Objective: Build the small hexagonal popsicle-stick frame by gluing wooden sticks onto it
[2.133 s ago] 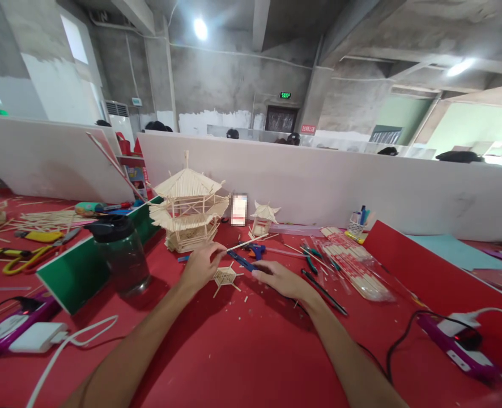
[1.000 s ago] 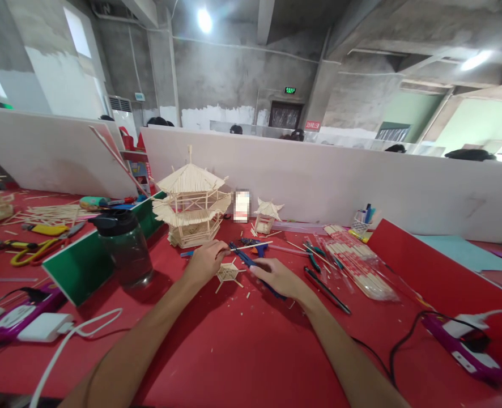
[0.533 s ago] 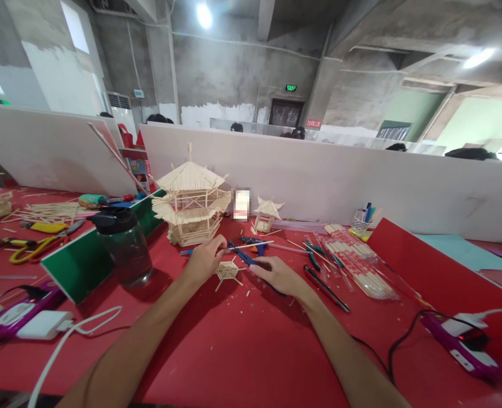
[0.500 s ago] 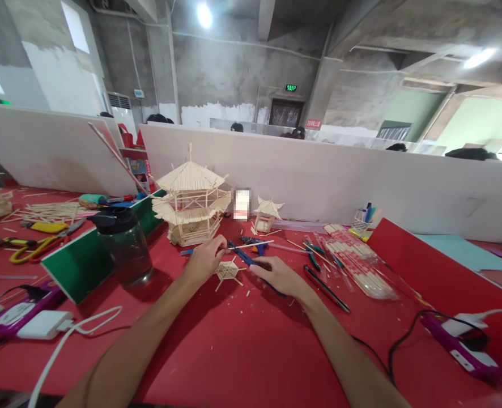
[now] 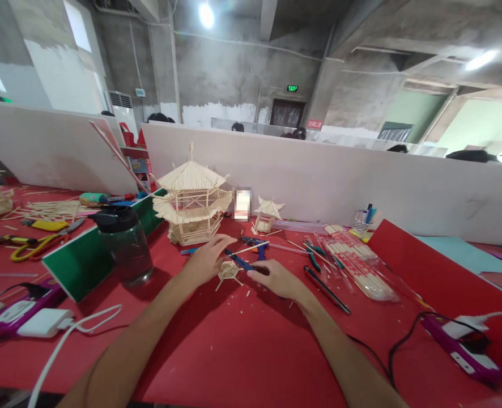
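Observation:
My left hand [image 5: 208,260] has its fingers pinched on one end of a thin pale wooden stick [image 5: 253,247], which points right. My right hand [image 5: 279,279] is closed around a long blue hand tool [image 5: 241,262]; its exact kind is unclear. The tool's far end reaches the stick close to my left fingertips. Beneath my hands lies a small six-sided stick frame [image 5: 229,273] with spokes, partly covered by my left fingers. Behind my left hand stands a two-tiered stick pavilion [image 5: 191,212]. A smaller stick pavilion [image 5: 268,214] stands farther right.
A blue glue gun [image 5: 259,249] lies behind the stick. Black-handled pliers [image 5: 326,289] and bagged sticks [image 5: 357,263] lie to the right. A dark water bottle [image 5: 126,246] stands left, beside a green board [image 5: 75,272]. Power strips [image 5: 463,351] with cables sit at both sides.
The blue tool's tip and the stick have shifted slightly left and down. My left hand is lower over the six-sided frame, its fingers more extended.

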The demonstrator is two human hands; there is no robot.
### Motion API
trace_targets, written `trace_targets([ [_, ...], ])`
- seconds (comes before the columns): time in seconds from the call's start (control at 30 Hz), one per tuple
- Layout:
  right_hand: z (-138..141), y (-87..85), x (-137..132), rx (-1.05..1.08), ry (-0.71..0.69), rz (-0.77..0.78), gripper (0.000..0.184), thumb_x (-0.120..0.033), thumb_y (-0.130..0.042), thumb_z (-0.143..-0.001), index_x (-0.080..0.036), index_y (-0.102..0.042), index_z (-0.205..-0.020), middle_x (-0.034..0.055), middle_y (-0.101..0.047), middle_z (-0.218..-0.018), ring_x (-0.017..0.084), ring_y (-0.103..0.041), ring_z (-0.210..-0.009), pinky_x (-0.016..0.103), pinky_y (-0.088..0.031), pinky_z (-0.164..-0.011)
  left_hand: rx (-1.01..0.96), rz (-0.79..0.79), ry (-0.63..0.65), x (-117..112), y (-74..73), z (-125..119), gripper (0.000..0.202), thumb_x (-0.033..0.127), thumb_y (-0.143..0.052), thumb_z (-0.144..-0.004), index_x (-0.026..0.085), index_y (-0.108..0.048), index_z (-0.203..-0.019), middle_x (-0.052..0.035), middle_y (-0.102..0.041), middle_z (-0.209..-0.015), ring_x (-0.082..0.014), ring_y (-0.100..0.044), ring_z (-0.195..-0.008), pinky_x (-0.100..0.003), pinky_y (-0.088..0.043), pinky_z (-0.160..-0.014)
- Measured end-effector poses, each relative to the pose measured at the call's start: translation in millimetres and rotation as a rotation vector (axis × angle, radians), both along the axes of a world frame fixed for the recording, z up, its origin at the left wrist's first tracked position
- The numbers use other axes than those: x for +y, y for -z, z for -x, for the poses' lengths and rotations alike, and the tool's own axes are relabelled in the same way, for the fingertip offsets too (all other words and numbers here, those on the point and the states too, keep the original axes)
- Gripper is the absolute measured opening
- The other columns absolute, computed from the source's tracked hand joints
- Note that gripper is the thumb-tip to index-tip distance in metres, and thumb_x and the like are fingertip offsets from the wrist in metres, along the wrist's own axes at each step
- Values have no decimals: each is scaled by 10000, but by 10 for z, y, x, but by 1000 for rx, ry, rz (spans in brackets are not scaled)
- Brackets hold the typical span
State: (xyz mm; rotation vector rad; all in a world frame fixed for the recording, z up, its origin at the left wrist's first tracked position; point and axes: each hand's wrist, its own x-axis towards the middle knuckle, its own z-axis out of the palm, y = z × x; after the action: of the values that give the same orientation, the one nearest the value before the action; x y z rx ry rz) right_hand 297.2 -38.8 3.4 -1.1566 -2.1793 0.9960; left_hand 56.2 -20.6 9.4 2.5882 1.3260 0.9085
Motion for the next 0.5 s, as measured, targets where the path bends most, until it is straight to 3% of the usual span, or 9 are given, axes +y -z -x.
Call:
trace_targets([
  [0.1, 0, 6, -10, -45, -41, -21, 367, -452, -514, -912, -168, -727, -1002, 24, -675, -773, 165, -566, -685, 257, -390, -644, 126, 108, 113, -14, -6, 36, 570, 31, -447, -834, 297, -544, -1328, -32, -597, -1321, -193, -624, -1087, -281, -486, -907],
  [0.2, -6, 7, -19, -44, -96, -3, 367, -453, -497, -925, -176, -708, -1040, 26, -677, -827, 175, -580, -740, 264, -403, -681, 208, 207, 126, -20, -33, 69, 625, -22, -442, -768, 301, -600, -1279, -12, -668, -1224, -183, -654, -1005, -249, -491, -834],
  [0.37, -4, 8, -33, 41, -192, 155, 436, -516, -434, -941, -140, -655, -947, 28, -619, -747, 153, -550, -667, 256, -430, -633, 185, 259, 191, -27, -117, 101, 492, 28, -483, -780, 259, -659, -1177, -16, -698, -1170, -187, -620, -1073, -244, -453, -902],
  [0.5, 7, 0, -43, 46, -180, 194, 449, -553, -450, -927, -147, -641, -908, 25, -607, -733, 146, -548, -653, 248, -433, -606, 196, 309, 223, -41, -150, 118, 445, 75, -489, -791, 254, -664, -1158, -24, -711, -1106, -188, -633, -990, -232, -461, -834],
])
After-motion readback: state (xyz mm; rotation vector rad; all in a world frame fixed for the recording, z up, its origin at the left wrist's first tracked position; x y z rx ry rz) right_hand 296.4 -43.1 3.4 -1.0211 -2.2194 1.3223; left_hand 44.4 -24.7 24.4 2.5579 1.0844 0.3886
